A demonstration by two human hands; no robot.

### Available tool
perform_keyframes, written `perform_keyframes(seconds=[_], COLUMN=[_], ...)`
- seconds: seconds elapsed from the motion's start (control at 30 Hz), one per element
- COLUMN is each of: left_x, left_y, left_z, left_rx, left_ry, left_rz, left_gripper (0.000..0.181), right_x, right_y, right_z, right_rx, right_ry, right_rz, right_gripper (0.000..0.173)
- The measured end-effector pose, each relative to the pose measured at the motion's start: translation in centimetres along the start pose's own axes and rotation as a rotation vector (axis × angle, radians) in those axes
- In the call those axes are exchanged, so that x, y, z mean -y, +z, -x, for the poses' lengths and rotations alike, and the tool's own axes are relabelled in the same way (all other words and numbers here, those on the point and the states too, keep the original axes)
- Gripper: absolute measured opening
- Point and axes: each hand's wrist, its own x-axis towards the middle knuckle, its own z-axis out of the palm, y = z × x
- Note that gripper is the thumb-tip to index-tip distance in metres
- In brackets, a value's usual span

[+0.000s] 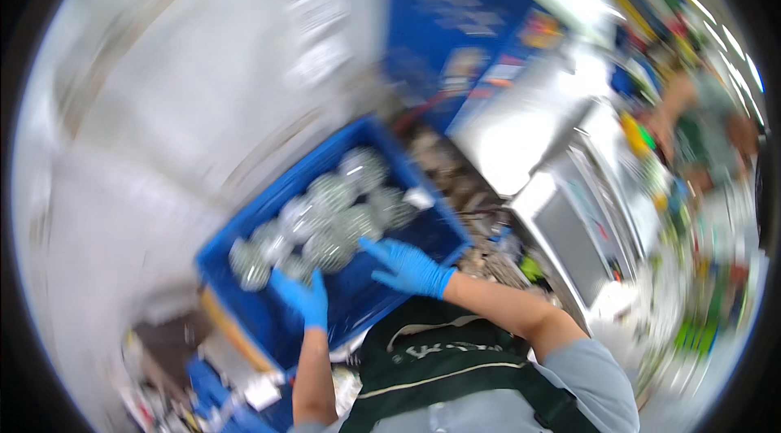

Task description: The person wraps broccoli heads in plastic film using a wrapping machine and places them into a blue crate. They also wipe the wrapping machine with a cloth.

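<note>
A blue plastic bin (448, 229) stands in front of me with several round, clear, ribbed objects in it, glass or plastic. Both my hands wear blue gloves and reach over the bin's near side. The thumb and fingers of my left hand (303, 299) are spread beside one clear round object (295, 268); blur hides whether they grip it. My right hand (410, 268) has its fingers apart, with nothing seen in it. Its forefinger is at the edge of another clear round object (359, 222). A small white piece (419, 197) lies by the bin's far right wall.
A white wall or panel (165, 97) rises beyond the bin. To the right are a metal-topped table (506, 146) and a grey-faced metal box (567, 238). Mixed litter (488, 250) lies between bin and table. Another person (701, 128) is at the far right, blurred.
</note>
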Motion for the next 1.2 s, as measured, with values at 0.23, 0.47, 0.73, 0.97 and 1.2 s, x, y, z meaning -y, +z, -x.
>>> perform_keyframes(seconds=[0.23,0.47,0.73,0.97,1.2], left_x=[-30.2,-58.2,-71.2,-70.5,-75.6], left_y=[1.8,9.2,25.4,24.7,23.2], left_z=[2.1,1.7,6.7,2.5,-1.0], left_rx=[0.408,0.668,1.211,1.432,2.272], left_ry=[0.606,1.231,1.270,1.375,0.710], left_rz=[0.408,0.666,-0.434,0.048,-0.022], left_gripper=[0.064,0.019,0.064,0.041,0.043], right_x=[-2.9,-14.7,-22.4,-16.8,-15.3], right_y=[-14.6,-27.0,-27.4,-28.2,-35.6], right_z=[20.9,45.7,51.1,53.1,56.3], right_rx=[-0.669,-1.229,-0.773,-1.259,-0.668], right_ry=[0.344,1.168,1.470,1.036,1.019], right_rz=[0.127,0.685,0.467,0.187,-0.226], right_gripper=[0.062,0.032,0.043,0.030,0.033])
